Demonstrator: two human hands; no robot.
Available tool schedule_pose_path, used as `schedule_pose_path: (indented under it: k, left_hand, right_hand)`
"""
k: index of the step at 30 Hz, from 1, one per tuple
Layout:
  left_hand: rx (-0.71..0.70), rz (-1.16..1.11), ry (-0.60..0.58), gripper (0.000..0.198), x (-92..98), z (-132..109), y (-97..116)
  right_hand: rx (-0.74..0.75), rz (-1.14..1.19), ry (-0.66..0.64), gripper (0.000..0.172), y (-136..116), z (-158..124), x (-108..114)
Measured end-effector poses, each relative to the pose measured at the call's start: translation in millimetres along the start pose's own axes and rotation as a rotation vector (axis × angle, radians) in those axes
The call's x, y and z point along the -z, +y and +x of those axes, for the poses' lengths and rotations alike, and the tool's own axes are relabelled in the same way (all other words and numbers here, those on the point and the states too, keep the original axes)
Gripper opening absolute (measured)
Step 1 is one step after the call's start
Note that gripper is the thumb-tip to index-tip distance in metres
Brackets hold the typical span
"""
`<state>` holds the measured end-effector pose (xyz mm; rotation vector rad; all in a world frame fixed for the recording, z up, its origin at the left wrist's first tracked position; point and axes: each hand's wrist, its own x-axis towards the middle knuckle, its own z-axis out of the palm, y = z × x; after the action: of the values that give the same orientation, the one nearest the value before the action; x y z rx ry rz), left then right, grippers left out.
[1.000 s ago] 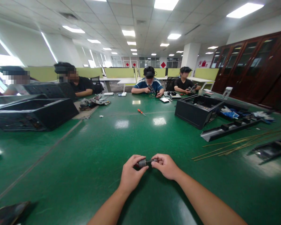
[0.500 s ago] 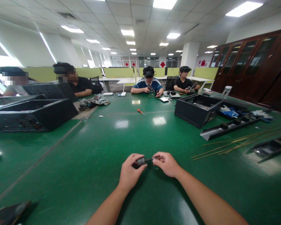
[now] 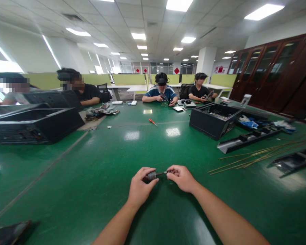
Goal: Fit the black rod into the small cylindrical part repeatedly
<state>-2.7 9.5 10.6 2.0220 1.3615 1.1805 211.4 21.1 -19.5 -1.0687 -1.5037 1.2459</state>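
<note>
Down at six o'clock over the green table (image 3: pixel 91 163), left hand (image 3: pixel 140 185) pinches the small metal cylinder (image 3: pixel 151 175), right hand (image 3: pixel 181 177) nips its thin shaft (image 3: pixel 162 173); it looks light, rigid and slick, best gripped by the fatter body.

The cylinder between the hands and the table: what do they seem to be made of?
Cylinder: probably metal, grey with a dull sheen; a thin dark rod leaves its end. Table: glossy green coating or laminate, since it mirrors the ceiling lights; the core is hidden.
</note>
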Motion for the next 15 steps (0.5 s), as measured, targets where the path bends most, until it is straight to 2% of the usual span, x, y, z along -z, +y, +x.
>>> schedule_pose_path:
  k: [6,10,13,15]
  left_hand:
    - [0.008,0.048,0.004,0.029,1.0,1.1,-3.1]
    - [0.168,0.083,0.031,0.041,5.6,9.4,-15.4]
    - [0.277,0.096,0.064,0.048,21.2,18.5,-29.9]
    - [0.309,0.123,0.102,0.051,41.7,22.4,-40.4]
  right_hand:
    - [0.007,0.014,0.013,0.023,-2.2,-0.4,0.5]
    - [0.007,0.046,0.05,0.028,-0.8,2.7,5.9]
    - [-0.011,0.059,0.075,0.032,1.0,5.4,9.0]
    - [-0.013,0.061,0.075,0.032,1.9,6.9,9.2]
